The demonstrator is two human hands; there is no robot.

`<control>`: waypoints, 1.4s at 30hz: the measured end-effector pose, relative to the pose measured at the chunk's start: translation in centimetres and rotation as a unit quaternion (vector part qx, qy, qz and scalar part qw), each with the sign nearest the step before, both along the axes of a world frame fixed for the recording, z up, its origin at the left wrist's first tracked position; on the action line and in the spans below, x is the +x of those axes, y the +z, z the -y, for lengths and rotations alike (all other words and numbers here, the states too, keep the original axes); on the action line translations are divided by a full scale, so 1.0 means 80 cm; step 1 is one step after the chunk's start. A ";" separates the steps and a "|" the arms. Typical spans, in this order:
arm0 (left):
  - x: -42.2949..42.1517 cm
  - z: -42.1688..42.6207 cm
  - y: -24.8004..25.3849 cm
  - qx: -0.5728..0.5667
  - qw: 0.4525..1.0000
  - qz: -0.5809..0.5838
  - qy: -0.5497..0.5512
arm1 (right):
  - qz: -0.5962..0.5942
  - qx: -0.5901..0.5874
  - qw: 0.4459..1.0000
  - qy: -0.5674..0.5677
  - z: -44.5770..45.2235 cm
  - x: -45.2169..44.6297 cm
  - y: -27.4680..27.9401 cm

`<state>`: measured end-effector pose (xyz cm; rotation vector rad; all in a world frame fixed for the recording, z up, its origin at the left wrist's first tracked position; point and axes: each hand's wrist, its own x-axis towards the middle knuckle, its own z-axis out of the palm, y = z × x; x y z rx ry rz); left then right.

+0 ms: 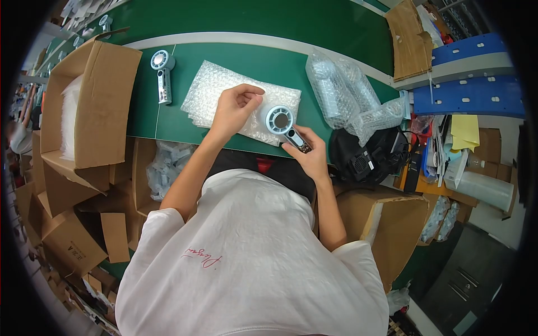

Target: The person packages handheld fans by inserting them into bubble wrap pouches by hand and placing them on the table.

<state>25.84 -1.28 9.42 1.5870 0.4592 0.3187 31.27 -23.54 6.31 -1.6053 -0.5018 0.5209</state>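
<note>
My right hand [311, 152] is wrapped round the dark, shiny handle of a light-blue handheld fan [279, 120]. The fan's round head points up and to the left, over a stack of bubble-wrap bags [210, 92] on the green table. Above the same bags is my left hand [238, 109], its fingers curled and thumb drawn to the forefinger; whatever may be pinched there is too small to make out. A second handheld fan [163, 77] lies on the table to the left, apart from both hands.
Bubble-wrapped items [342, 92] lie at the table's right, above a black bag [367, 157]. An open cardboard box [109, 106] stands at the left; another box [386, 229] is by my right elbow. Plastic-wrapped pieces [165, 168] fill a carton below the table's left edge.
</note>
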 end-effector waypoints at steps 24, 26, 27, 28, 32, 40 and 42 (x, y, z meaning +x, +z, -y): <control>0.025 0.095 0.115 0.349 0.892 0.278 -0.069 | -0.317 0.159 0.932 -0.076 0.040 0.000 0.147; 0.022 0.085 0.122 0.314 0.897 0.308 -0.054 | 0.045 -0.051 0.971 -0.230 0.028 -0.018 0.157; 0.018 0.087 0.126 0.312 0.897 0.307 -0.065 | 0.075 -0.044 0.966 -0.243 0.024 -0.021 0.153; 0.014 0.091 0.130 0.309 0.897 0.307 -0.077 | 0.108 -0.037 0.960 -0.257 0.024 -0.019 0.151; 0.013 0.102 0.112 0.294 0.889 0.345 -0.068 | -0.127 0.134 0.972 -0.148 0.047 0.006 0.154; 0.012 0.100 0.138 0.171 0.897 0.403 -0.053 | -0.352 0.333 0.871 -0.083 0.047 -0.006 0.143; 0.019 0.101 0.151 0.150 0.895 0.416 -0.053 | -0.326 0.319 0.886 -0.086 0.045 -0.007 0.153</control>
